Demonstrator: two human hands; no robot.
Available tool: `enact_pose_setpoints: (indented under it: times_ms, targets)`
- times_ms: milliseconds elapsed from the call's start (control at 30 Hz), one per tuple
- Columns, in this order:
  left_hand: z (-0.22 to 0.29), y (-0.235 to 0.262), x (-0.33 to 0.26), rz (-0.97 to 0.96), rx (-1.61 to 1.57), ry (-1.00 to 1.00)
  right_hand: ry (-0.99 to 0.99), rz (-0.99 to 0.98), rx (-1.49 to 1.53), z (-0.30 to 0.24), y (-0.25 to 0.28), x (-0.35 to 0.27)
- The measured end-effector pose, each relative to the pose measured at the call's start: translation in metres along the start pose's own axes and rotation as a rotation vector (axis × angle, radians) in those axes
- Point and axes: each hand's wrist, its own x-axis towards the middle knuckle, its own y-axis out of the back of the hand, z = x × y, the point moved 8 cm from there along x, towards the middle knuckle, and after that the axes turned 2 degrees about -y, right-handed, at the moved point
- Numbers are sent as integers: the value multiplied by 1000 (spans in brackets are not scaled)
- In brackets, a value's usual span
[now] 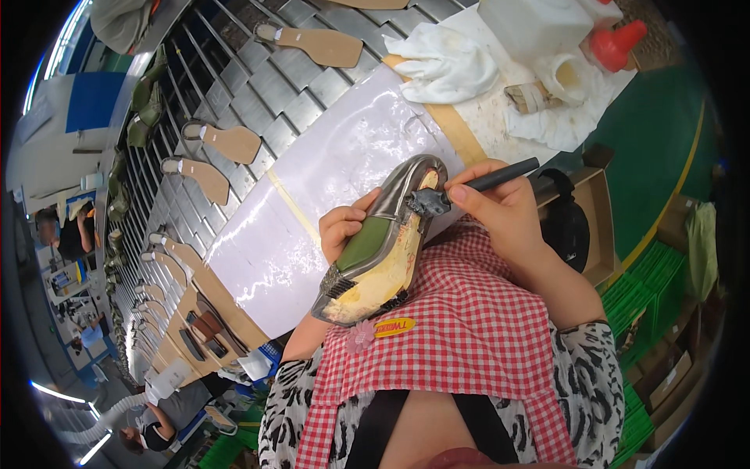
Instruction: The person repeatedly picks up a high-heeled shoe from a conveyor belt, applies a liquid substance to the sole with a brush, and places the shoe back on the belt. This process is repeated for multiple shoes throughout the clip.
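A shoe (363, 273) is held tilted in front of my apron, its pale yellow underside turned up toward me. Its side shows a green panel and a shiny dark grey upper. My left hand (344, 228) is closed round its far left side, with part of the fingers hidden behind it. My right hand (500, 205) pinches a brush (508, 173) with a thick black handle. The brush's dark, clumped head (430, 202) touches the upper end of the shoe's underside; whether it has bristles I cannot tell.
White sheeting (273, 234) covers the bench edge. Beyond it, tan soles (319, 47) lie on a slatted metal conveyor (266, 102). White gloves (445, 62), a white jug (539, 27) and a red nozzle (616, 45) stand far right. A cardboard box (601, 227) is beside my right arm.
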Motion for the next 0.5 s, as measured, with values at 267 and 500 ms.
enact_pose_setpoints:
  times_ms: [267, 500]
  targets:
    - [-2, 3, 1, 1, 3, 21, 372, 104, -340, -35, -5, -13]
    - [3, 1, 2, 20, -74, 56, 343, -177, -380, -36, -26, -18]
